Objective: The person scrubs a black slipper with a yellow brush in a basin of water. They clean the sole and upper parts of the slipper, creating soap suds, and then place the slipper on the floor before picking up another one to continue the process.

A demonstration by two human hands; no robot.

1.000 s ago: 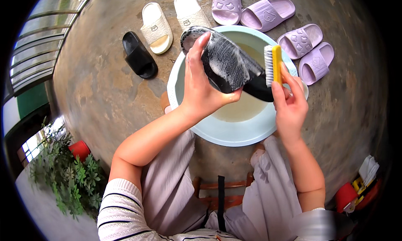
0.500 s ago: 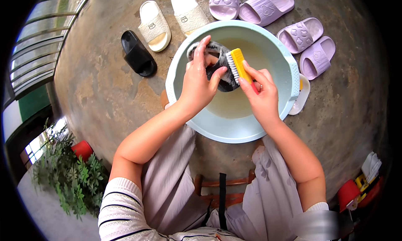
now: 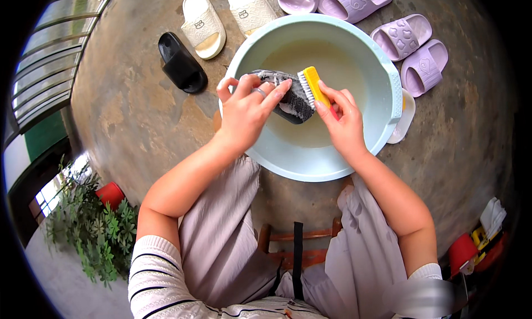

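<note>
I see the left hand bent over a soapy black slide slipper, pinching it at its left part. I cannot tell where every fingertip goes, because some hide behind the hand. The right hand pinches a yellow scrubbing brush by its handle, with the thumb on one side and fingers on the other. The brush's white bristles face left and seem to touch the slipper's right side.

The slipper is up over the light blue basin, above the cloudy water. I think it is held there so drips fall back in. The left hand likely keeps it from slipping about when the brush pushes on it. The basin sits just past the knees, so I guess both hands reach it easily.

The slipper's long way seems to slant from upper left down to lower right. I cannot tell which end is the toe. Another black slide slipper lies on the floor, left of the basin.
</note>
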